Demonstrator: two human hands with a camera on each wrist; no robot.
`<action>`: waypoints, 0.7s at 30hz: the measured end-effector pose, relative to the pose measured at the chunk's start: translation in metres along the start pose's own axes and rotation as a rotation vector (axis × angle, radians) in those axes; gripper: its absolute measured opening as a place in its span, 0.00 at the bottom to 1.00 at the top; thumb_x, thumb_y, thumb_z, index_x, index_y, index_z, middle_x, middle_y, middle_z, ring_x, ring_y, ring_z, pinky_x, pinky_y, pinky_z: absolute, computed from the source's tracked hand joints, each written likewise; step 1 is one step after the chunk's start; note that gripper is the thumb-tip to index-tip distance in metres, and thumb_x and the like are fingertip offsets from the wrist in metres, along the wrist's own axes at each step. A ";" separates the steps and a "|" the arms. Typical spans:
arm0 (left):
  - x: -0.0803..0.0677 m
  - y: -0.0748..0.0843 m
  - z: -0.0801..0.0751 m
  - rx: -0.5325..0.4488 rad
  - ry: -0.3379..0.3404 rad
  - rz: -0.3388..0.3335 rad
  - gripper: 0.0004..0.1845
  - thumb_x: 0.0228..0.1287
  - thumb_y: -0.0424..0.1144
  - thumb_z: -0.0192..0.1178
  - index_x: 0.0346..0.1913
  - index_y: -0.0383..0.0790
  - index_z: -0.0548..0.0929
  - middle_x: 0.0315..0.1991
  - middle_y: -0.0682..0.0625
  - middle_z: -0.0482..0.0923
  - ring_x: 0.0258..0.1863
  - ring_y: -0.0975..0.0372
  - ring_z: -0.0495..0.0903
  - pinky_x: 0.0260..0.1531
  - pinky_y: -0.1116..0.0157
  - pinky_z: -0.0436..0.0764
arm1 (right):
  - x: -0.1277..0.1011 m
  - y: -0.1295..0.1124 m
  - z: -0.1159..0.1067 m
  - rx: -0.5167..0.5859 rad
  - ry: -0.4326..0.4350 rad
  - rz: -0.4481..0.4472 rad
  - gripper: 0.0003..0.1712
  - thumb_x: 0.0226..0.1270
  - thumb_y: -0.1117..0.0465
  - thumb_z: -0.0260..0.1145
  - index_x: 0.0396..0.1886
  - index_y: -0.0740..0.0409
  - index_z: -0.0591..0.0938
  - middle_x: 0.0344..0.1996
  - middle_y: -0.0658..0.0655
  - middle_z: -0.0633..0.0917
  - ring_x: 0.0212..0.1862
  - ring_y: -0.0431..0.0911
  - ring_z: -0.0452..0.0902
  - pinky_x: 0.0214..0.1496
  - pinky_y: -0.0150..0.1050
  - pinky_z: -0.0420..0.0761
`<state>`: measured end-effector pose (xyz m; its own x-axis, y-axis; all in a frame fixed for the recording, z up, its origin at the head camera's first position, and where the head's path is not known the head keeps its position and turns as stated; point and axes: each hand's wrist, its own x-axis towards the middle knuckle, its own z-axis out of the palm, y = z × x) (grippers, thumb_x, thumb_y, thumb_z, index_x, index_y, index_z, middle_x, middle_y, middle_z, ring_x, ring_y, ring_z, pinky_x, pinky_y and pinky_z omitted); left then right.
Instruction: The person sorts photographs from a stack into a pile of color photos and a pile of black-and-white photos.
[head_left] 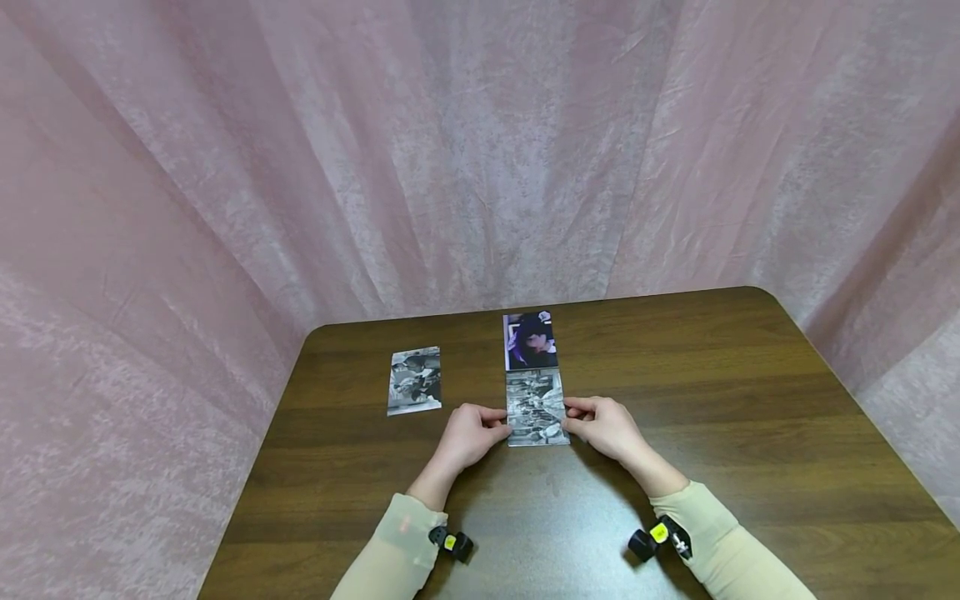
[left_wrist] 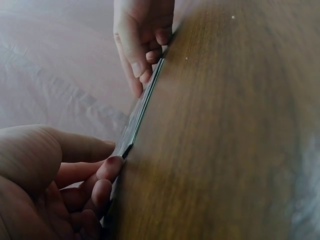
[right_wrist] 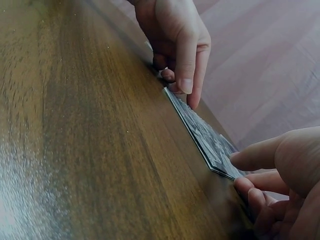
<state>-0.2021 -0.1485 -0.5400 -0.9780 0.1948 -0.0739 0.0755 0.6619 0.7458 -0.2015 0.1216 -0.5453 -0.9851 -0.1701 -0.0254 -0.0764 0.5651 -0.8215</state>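
A small stack of black-and-white photo cards point(head_left: 536, 407) lies on the table in front of me, its thin layered edge visible in both wrist views. At its left edge, my left hand point(head_left: 470, 433) pinches the cards between thumb and fingers. My right hand point(head_left: 603, 427) does the same at the right edge, with the thumb point(right_wrist: 250, 155) over the near corner in the right wrist view. Directly beyond the stack, and seemingly touching its far edge, is a colour photo card point(head_left: 531, 340) with purple tones. The undersides of the held cards are hidden.
Another black-and-white photo card point(head_left: 415, 381) lies apart on the left, slightly turned. The brown wooden table point(head_left: 712, 400) has rounded far corners. Pink curtains point(head_left: 480, 167) hang behind it and along both sides.
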 end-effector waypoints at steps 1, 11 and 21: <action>0.000 0.000 0.000 0.000 -0.001 0.001 0.15 0.67 0.40 0.75 0.53 0.39 0.94 0.32 0.58 0.88 0.30 0.65 0.79 0.37 0.61 0.80 | 0.000 0.000 0.000 0.000 0.000 0.002 0.23 0.66 0.60 0.76 0.60 0.62 0.89 0.39 0.49 0.91 0.35 0.39 0.81 0.41 0.39 0.76; 0.000 0.000 0.000 -0.002 -0.009 0.003 0.15 0.67 0.41 0.75 0.53 0.38 0.94 0.33 0.57 0.88 0.32 0.64 0.79 0.38 0.61 0.80 | 0.001 0.003 0.000 0.016 -0.006 0.015 0.22 0.67 0.59 0.76 0.59 0.61 0.90 0.40 0.49 0.91 0.36 0.40 0.80 0.42 0.40 0.76; 0.000 0.001 -0.005 -0.010 -0.016 0.002 0.14 0.67 0.41 0.75 0.52 0.39 0.94 0.32 0.58 0.87 0.31 0.64 0.78 0.36 0.63 0.78 | 0.002 0.001 -0.002 0.048 -0.035 0.017 0.24 0.69 0.59 0.75 0.61 0.64 0.88 0.41 0.52 0.91 0.36 0.40 0.80 0.41 0.38 0.76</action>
<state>-0.2032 -0.1514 -0.5366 -0.9746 0.2081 -0.0832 0.0754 0.6541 0.7526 -0.2039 0.1235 -0.5450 -0.9802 -0.1892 -0.0585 -0.0516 0.5293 -0.8469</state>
